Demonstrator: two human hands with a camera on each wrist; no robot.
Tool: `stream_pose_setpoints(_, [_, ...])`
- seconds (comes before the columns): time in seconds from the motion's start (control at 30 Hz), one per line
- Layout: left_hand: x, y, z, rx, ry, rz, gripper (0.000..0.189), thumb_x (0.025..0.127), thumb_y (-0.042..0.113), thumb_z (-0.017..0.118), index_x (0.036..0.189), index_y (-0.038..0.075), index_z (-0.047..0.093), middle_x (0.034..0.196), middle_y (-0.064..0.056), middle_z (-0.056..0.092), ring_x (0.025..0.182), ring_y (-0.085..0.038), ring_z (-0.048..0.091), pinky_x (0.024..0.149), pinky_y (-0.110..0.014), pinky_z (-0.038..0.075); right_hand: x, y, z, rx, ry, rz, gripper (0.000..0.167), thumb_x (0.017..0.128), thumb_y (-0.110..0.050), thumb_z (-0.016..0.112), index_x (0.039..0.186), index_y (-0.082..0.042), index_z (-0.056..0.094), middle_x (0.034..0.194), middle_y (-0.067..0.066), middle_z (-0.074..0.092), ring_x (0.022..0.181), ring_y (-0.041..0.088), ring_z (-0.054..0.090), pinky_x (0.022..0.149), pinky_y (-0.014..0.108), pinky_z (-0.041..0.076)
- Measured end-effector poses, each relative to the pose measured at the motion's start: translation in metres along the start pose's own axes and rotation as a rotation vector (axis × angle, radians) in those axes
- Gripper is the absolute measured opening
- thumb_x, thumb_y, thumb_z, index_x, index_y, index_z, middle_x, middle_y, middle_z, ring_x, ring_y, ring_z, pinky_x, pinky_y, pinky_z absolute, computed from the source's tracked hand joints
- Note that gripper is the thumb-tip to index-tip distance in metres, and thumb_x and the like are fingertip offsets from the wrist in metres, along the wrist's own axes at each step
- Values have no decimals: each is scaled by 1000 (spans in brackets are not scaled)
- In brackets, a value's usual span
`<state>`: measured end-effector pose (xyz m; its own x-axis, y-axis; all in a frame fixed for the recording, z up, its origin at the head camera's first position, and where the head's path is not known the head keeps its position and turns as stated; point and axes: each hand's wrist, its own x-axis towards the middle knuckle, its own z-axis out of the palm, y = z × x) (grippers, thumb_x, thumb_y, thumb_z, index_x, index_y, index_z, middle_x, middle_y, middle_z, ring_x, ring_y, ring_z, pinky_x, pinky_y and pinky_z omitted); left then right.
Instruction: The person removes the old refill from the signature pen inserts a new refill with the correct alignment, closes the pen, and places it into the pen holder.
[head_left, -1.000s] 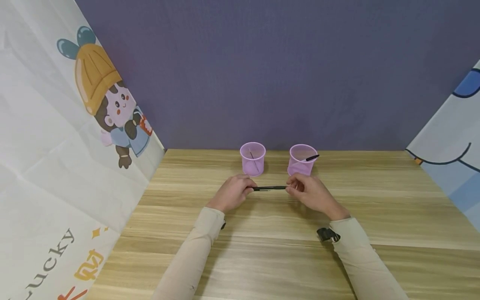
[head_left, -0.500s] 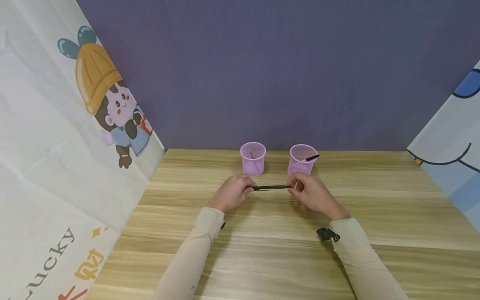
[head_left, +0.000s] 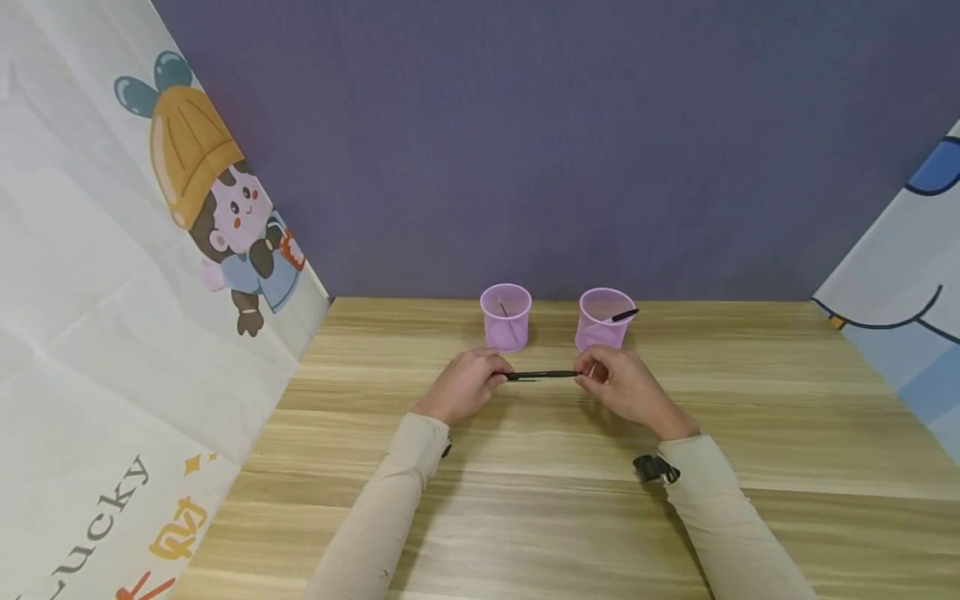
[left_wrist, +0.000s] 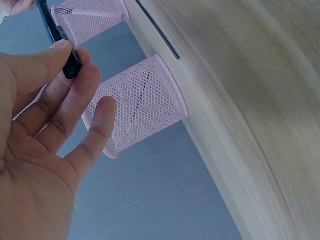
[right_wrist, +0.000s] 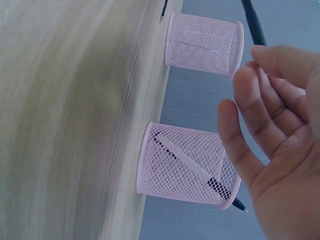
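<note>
A black pen (head_left: 543, 374) is held level between two hands above the table. My left hand (head_left: 467, 385) pinches its clip end with thumb and fingers. At the other end, my right hand (head_left: 618, 383) pinches the pen (right_wrist: 253, 22) between thumb and forefinger. Beneath the pen lies a thin dark refill (left_wrist: 159, 31) on the tabletop. Behind the hands stand two pink mesh pen cups. The left cup (head_left: 506, 332) has a thin dark refill (head_left: 509, 322) leaning inside. A clear-barrelled pen (right_wrist: 187, 162) with a black grip slants in the right cup (head_left: 600, 332), its tip above the rim.
The wood-grain table (head_left: 525, 517) runs back to a dark blue-grey panel (head_left: 555, 150). Printed cloth (head_left: 97, 250) hangs at the left, and another printed cloth (head_left: 900, 308) at the right. A black strap (head_left: 657, 469) is on the right wrist.
My right hand has shifted very slightly right over the last second, so a little more of the pen shows. The left hand, cups and table refill look the same.
</note>
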<state>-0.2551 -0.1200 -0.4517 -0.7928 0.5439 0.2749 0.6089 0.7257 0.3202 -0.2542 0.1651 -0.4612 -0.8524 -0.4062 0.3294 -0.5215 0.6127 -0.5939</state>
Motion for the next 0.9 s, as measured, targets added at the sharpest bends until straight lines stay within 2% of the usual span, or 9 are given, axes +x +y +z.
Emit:
stream_pose_setpoints(0.13, [0,-1,0,0,14,15,14,95,7,70,107,10,78,104,-1,76,103,-18,70,98,-35,56,0,0,0,0,-5,11,9,89,-6,76,94,-11,71,75,-4,65,66,6,56,57,23,48])
stream_pose_setpoints(0.57, [0,-1,0,2,9,12,15,95,7,70,107,11,78,105,-1,76,103,-17,70,98,-34,57,0,0,0,8,-15,13,8,90,-6,76,95,-11,72,75,-4,66,66,6,56,59,23,49])
stream_pose_setpoints(0.9, [1,-1,0,10,10,9,15,95,7,70,107,11,78,104,-1,76,103,-17,70,98,-34,57,0,-1,0,0,-15,9,8,91,-13,76,95,-8,72,73,-6,63,65,5,54,59,23,48])
